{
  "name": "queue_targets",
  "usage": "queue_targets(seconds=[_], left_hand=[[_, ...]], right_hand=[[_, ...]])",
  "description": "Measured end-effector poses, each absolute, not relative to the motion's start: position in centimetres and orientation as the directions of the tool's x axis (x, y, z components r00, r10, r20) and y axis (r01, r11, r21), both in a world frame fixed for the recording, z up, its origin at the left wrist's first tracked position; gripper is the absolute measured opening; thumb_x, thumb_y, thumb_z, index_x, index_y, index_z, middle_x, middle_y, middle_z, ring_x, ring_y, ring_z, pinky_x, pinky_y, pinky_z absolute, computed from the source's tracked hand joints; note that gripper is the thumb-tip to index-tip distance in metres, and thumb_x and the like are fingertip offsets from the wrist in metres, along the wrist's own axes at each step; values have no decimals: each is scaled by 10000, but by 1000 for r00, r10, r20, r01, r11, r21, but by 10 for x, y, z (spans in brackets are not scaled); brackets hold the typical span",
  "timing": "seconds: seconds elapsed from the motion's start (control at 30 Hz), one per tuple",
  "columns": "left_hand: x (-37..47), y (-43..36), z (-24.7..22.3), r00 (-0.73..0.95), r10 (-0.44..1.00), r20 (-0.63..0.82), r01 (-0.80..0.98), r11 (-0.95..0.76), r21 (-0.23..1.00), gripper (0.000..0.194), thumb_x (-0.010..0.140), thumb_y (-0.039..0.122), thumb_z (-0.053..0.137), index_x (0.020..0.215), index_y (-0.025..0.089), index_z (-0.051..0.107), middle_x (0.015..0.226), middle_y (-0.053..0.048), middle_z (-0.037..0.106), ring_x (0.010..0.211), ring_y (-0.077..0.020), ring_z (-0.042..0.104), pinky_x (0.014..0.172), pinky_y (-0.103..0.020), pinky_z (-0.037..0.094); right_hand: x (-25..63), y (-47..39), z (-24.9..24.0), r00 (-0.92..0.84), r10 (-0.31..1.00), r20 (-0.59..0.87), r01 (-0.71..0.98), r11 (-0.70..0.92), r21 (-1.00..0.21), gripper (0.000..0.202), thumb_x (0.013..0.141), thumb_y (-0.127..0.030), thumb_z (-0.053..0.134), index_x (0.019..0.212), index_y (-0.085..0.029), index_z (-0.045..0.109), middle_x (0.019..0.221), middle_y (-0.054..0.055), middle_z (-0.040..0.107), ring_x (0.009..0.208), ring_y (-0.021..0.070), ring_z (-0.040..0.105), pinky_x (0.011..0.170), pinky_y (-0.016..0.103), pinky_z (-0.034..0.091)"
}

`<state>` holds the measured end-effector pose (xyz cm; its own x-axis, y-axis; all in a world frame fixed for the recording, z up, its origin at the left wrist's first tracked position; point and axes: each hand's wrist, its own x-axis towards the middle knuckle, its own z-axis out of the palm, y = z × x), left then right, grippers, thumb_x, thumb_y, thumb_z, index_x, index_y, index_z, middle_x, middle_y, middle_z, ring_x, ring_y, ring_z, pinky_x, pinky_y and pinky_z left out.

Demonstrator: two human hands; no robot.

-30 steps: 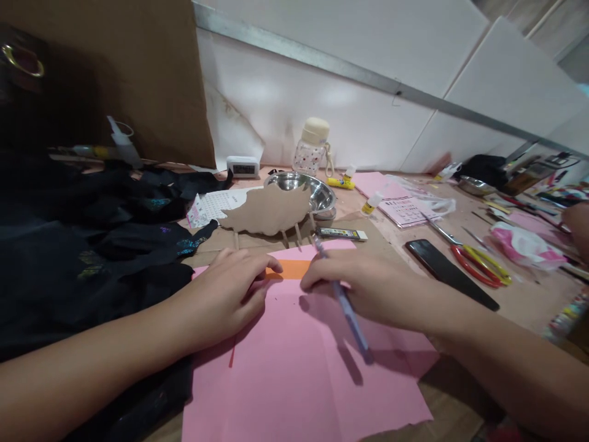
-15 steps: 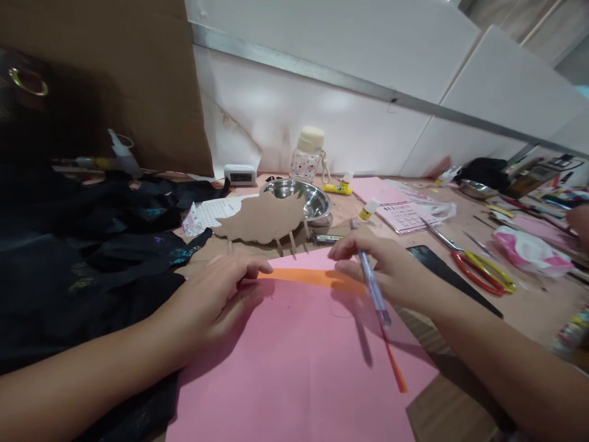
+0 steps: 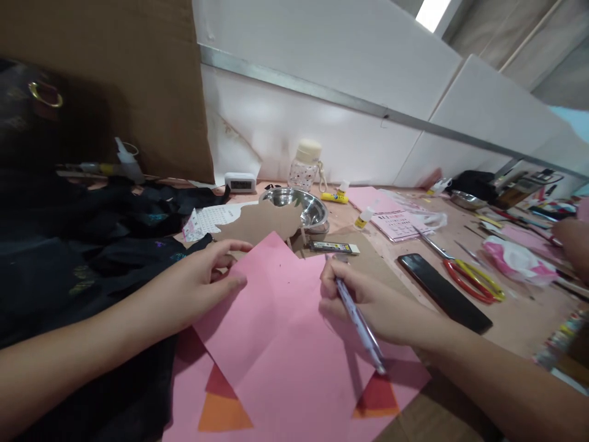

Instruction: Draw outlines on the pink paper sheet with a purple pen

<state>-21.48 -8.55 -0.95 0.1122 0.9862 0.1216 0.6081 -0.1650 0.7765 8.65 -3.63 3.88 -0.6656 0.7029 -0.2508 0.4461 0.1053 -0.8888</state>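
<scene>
A pink paper sheet [image 3: 280,319] lies turned like a diamond on top of another pink sheet [image 3: 184,393], and orange paper [image 3: 223,412] shows in two triangles near the front edge. My left hand [image 3: 202,285] pinches the upper left edge of the top pink sheet. My right hand [image 3: 368,301] rests on the sheet's right side and holds a purple mechanical pencil [image 3: 359,322], tip pointing away from me. A brown cardboard cut-out [image 3: 262,222] stands just behind the paper.
A steel bowl [image 3: 313,209], pencil-lead case [image 3: 334,247], glue bottles, a small clock [image 3: 240,182] and a bottle [image 3: 304,162] sit behind. A black phone [image 3: 444,291] and red-yellow scissors [image 3: 469,276] lie right. Black fabric [image 3: 83,258] covers the left. Another person's hand [image 3: 573,236] is far right.
The top pink sheet has been turned to a diamond angle, covering the orange strip; orange now shows only as triangles near the front. My right hand shifted back onto the paper with the pencil.
</scene>
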Motion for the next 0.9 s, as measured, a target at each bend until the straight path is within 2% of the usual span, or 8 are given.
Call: queue_targets(seconds=[0.17,0.3,0.4,0.5,0.67,0.73,0.8,0.9], left_hand=[[-221,-76,5,324,946,6,631,-221,743,361,979,504,530,969,263,798,914,-22,817,838,-250,750,744,-340,583],[-214,-62,12,475,878,-59,680,-323,658,246,932,399,625,996,304,842,962,21,838,856,-203,736,781,-282,517],[-204,-54,13,495,868,-44,723,-384,575,196,914,375,672,1010,337,838,1028,36,840,922,-208,733,787,-280,473],[-195,-50,10,479,877,-19,759,-404,511,215,903,369,700,1076,358,827,1066,36,839,939,-219,734,772,-290,453],[-190,-52,1,456,890,-4,780,-398,482,187,901,427,687,986,308,804,1041,6,819,900,-212,724,742,-292,446],[-192,-54,3,406,914,0,803,-357,477,192,897,429,653,925,288,780,969,-7,812,849,-219,716,710,-299,443],[-194,-56,8,328,945,11,827,-293,480,247,914,458,604,939,268,760,898,-23,804,802,-236,715,678,-309,450],[-196,-62,17,213,976,35,831,-200,518,345,964,515,536,982,243,748,803,-27,789,718,-242,718,612,-310,473]], right_hand=[[88,-38,38,-718,661,-219,421,161,-893,326,1002,-455,733,900,-231,518,804,-38,596,686,135,581,615,263,461],[84,-32,19,-751,660,25,141,198,-970,451,1048,-673,584,990,-226,573,808,-2,662,668,145,628,619,281,513],[83,-33,10,-792,590,159,-69,173,-983,536,1100,-682,434,1125,-209,683,823,21,686,707,155,668,658,290,546],[83,-43,9,-880,465,100,-134,-42,-990,564,1120,-656,403,1160,-200,732,925,59,728,791,189,746,774,362,603],[77,-60,10,-956,268,-119,26,-327,-945,607,1066,-721,476,1298,-209,704,1168,130,743,1126,271,757,1065,527,549],[76,-56,10,-925,358,-128,27,-273,-962,598,1071,-718,461,1372,-253,688,1346,140,697,1247,276,706,1081,518,552],[80,-46,13,-853,522,3,-58,-88,-994,557,1076,-705,470,1385,-301,698,1394,107,683,1263,266,690,1062,482,573],[92,-27,26,-697,644,317,-152,299,-942,497,1092,-665,483,1317,-310,748,1037,40,769,975,228,760,1037,461,581]])
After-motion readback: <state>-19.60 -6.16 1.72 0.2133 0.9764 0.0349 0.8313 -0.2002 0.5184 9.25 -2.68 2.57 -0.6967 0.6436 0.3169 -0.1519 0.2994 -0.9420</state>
